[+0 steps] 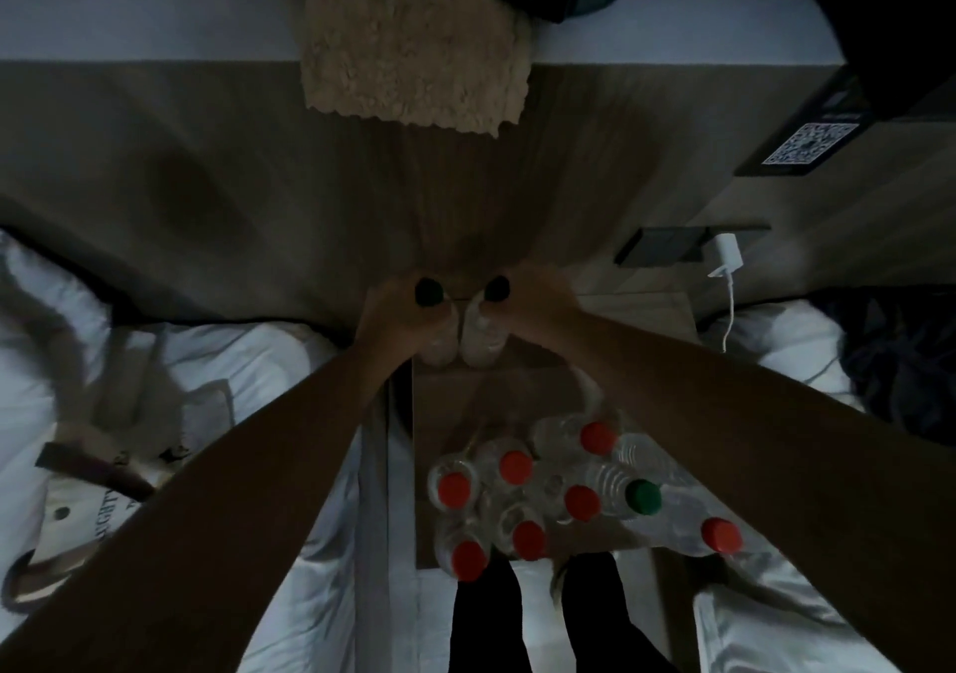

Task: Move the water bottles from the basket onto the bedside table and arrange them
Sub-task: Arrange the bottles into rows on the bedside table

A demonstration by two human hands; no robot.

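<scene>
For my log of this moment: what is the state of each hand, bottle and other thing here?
left hand: grips left dark-capped bottle.
right hand: grips right dark-capped bottle.
Both held bottles: capped, upright, side by side.
red-capped bottles: capped, clustered, mostly upright.
green-capped bottle: capped, seems tilted.
charger: seems plugged in.

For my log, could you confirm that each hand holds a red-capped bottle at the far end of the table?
Not quite. The head view shows dark caps, not red: the left hand grips the left bottle and the right hand the right bottle, both at the far end of the table.
</scene>
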